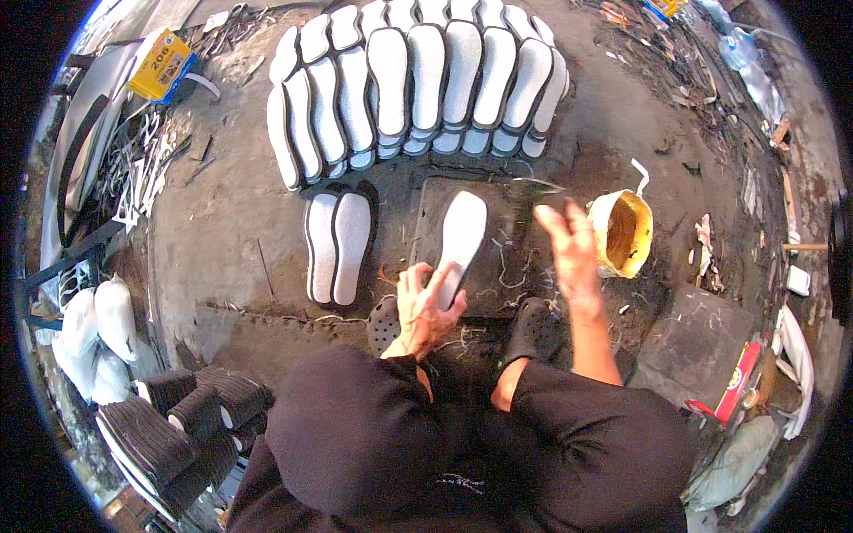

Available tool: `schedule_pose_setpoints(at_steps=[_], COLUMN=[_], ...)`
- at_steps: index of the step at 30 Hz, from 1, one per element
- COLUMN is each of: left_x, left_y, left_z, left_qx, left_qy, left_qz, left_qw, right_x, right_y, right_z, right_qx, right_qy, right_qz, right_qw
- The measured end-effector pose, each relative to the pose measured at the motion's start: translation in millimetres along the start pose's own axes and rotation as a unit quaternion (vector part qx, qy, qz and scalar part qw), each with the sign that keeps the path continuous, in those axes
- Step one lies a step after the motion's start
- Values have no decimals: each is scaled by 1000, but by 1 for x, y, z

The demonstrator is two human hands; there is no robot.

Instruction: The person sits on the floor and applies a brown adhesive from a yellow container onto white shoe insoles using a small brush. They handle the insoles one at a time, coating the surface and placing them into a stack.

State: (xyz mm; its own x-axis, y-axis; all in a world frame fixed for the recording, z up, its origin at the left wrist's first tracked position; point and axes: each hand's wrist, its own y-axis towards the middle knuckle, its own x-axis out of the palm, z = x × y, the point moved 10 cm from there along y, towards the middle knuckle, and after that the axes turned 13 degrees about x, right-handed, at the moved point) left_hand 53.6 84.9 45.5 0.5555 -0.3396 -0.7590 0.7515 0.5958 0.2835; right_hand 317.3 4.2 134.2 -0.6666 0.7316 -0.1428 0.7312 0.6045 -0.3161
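A white sole (465, 229) with a dark edge stands out against the dark board (433, 213) between my feet. Its lower end is gripped by my left hand (428, 306), fingers curled round the edges. To the right, my right hand (573, 249) is raised beside the yellow bucket (649, 219), slightly blurred, its fingers stretched and apart with nothing visible in them. Just above those fingertips is a thin, pointed, blade-like thing (538, 184); whether it touches the hand I cannot tell. Left of the board lies a small overlapping stack of white soles (353, 240).
Several rows of stacked white soles (462, 75) fan out at the far side. Dark ribbed bundles (169, 426) and white bags (98, 329) stand at the near left. A grey board (697, 333) and a red box (736, 382) lie at right. Scraps litter the ground.
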Motion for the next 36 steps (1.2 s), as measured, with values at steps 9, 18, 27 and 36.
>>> schedule_pose_setpoints(at_steps=[9,18,27,36], left_x=[22,29,29,34], left_y=[-32,-39,-37,-36], left_z=[5,-2,-1,0], left_qx=[12,1,-14,-1], left_qy=[-5,-28,-40,-41], left_qz=[-166,-179,-185,-178], left_qw=[986,984,982,983], right_x=[56,151,55,143], right_y=[33,79,52,77], right_z=[87,34,74,57], right_qx=[-108,-272,-40,-278], right_qy=[-312,-517,-358,-540], right_qz=[132,-233,40,-230], right_qw=[934,778,932,760])
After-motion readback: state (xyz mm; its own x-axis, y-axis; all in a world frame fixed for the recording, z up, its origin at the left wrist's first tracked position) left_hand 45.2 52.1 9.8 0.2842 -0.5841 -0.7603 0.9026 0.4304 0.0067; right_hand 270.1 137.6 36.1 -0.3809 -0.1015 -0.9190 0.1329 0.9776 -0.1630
